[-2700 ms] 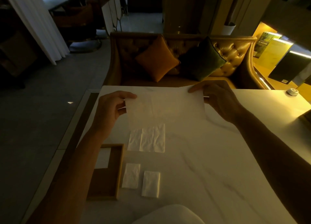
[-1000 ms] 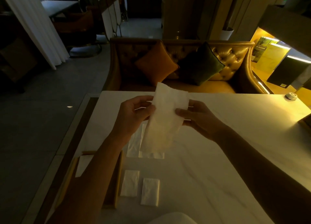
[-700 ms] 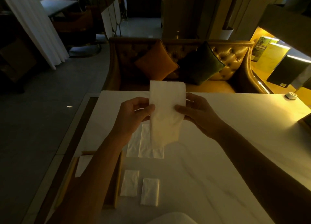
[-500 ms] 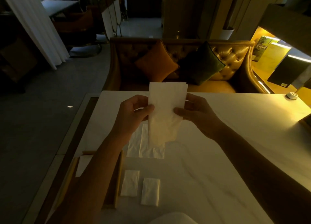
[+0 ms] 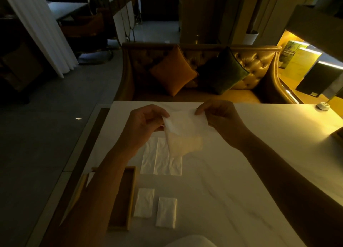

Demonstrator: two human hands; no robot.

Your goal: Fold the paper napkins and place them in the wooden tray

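Head: napkin (image 5: 182,130) pinched between hands.

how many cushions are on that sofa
2. An orange cushion sits left of centre on the sofa; a dark green cushion leans right beside it. None seem hidden.

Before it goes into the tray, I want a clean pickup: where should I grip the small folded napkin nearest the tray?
The folded napkin lies flat on the table. Probably pinch its far short end from above: the wooden tray crowds its left side.
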